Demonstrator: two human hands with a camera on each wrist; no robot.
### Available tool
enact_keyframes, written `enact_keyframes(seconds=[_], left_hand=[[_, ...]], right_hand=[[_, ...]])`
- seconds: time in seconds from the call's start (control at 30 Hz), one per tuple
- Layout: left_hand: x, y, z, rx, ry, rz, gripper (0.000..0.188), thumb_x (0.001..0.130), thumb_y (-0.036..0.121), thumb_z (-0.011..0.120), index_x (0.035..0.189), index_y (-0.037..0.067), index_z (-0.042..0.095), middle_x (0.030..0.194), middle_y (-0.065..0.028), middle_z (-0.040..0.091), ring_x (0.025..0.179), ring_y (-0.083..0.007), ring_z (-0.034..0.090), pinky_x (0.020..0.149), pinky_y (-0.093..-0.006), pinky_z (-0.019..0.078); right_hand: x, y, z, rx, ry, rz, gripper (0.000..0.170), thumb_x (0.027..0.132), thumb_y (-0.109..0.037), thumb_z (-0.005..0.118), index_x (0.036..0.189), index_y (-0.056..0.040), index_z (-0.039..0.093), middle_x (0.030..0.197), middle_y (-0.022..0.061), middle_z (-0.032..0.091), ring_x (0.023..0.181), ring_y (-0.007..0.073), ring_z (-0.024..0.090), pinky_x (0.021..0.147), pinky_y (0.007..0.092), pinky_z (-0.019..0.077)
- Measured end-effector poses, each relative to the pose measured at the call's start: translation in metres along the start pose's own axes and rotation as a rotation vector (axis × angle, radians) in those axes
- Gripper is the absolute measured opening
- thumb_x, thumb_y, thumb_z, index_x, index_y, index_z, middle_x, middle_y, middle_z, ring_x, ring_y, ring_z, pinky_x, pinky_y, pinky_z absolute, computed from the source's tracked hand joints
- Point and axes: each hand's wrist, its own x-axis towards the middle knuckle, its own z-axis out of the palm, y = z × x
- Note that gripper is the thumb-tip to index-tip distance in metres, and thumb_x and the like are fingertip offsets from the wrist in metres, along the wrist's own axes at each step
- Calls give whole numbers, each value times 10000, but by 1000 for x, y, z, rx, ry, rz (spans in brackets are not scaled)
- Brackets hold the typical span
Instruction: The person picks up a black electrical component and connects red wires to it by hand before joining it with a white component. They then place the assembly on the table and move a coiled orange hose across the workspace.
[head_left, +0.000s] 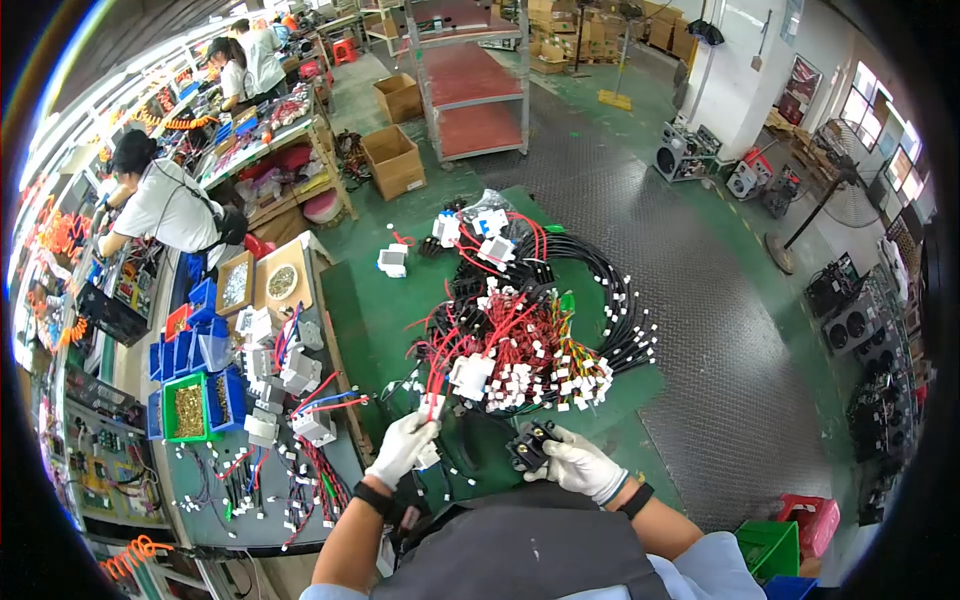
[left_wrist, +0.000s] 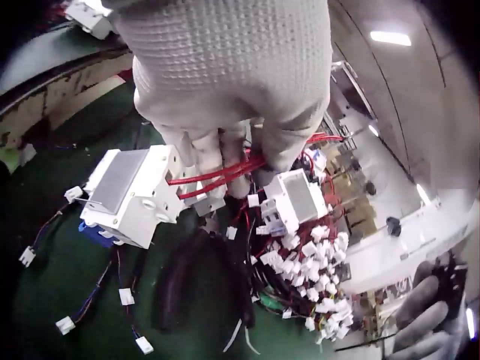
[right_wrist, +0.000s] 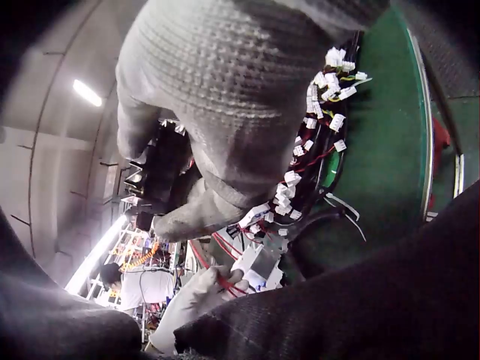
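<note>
In a white knit glove, my left hand (head_left: 403, 450) pinches a pair of red wires (left_wrist: 217, 178) that run into a white boxy module (left_wrist: 124, 191) with a grey face. My gloved right hand (head_left: 582, 466) grips a black terminal block (head_left: 531, 447) with brass-coloured metal contacts, held out in front of my body. The right wrist view shows the block (right_wrist: 159, 169) between thumb and fingers. Just beyond both hands lies a big heap of wire harnesses (head_left: 520, 345) with white plugs. Another white module (head_left: 470, 375) sits at the heap's near edge.
A green table (head_left: 355, 310) carries the heap, black cable coils (head_left: 600, 270) and more white modules (head_left: 497, 250). The left-hand bench holds blue bins (head_left: 180, 350), a green bin (head_left: 185, 408) of small brass parts, and loose wires. A person (head_left: 175, 200) works at the far left. Shelving (head_left: 470, 80) stands behind.
</note>
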Motion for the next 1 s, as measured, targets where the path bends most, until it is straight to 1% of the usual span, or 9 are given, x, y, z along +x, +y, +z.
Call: enact_keyframes(seconds=[0.07,0.1,0.3,0.43,0.67,0.8,0.93,0.97,1.0], left_hand=[[-19,-3,-8,-278,-5,178,226,959,160,581,1066,-27,650,909,-33,672,821,-93,606,741,-257,484],[-31,6,-12,-345,1,120,250,980,144,550,1129,-36,639,999,-62,686,884,-112,624,798,-258,491],[-65,6,-14,-620,141,162,299,966,178,601,1160,-48,627,1025,-79,690,924,-140,652,862,-284,510],[-71,5,-8,-665,167,134,279,960,162,612,1140,-48,636,1005,-65,691,912,-124,646,846,-266,507],[-82,9,-2,-666,201,83,187,958,128,608,1072,-8,667,948,-15,687,852,-78,619,792,-237,490],[-78,14,-3,-669,236,107,181,968,116,585,1076,-14,650,954,-25,684,855,-81,620,814,-240,494],[-71,11,-10,-661,239,131,189,971,120,564,1099,-15,599,998,-42,672,925,-110,625,881,-267,483],[-70,12,-11,-657,226,142,197,969,130,570,1104,-13,584,1012,-60,676,962,-132,631,909,-287,476],[-71,15,-12,-653,222,138,197,969,130,570,1104,-13,584,1012,-60,676,962,-132,631,909,-287,476]], right_hand=[[4,0,1,-28,12,24,598,925,-242,644,1409,-27,367,1237,126,583,1086,283,615,864,401,540],[7,0,3,-12,20,23,560,933,-242,627,1395,-32,390,1222,124,593,1091,288,615,861,401,542],[28,0,2,18,-30,123,494,951,-222,591,1385,-62,418,1249,135,581,1093,288,614,854,406,554],[46,0,2,-53,-54,185,501,964,-333,558,1372,-74,428,1238,104,594,1103,259,611,863,429,547],[58,-6,16,-158,-70,253,456,976,-345,540,1338,-93,424,1257,85,572,1132,239,588,880,453,533],[60,-4,11,-142,-44,263,420,978,-332,538,1304,-95,419,1246,93,567,1126,249,589,904,474,519],[57,1,-3,-156,-38,276,432,969,-322,555,1301,-81,420,1234,92,568,1109,232,597,849,451,553],[55,0,2,-175,-10,282,478,961,-331,570,1316,-56,409,1226,85,571,1085,213,608,796,408,576],[54,-1,2,-170,-7,281,478,961,-331,570,1316,-56,409,1226,85,571,1085,213,608,796,408,576]])
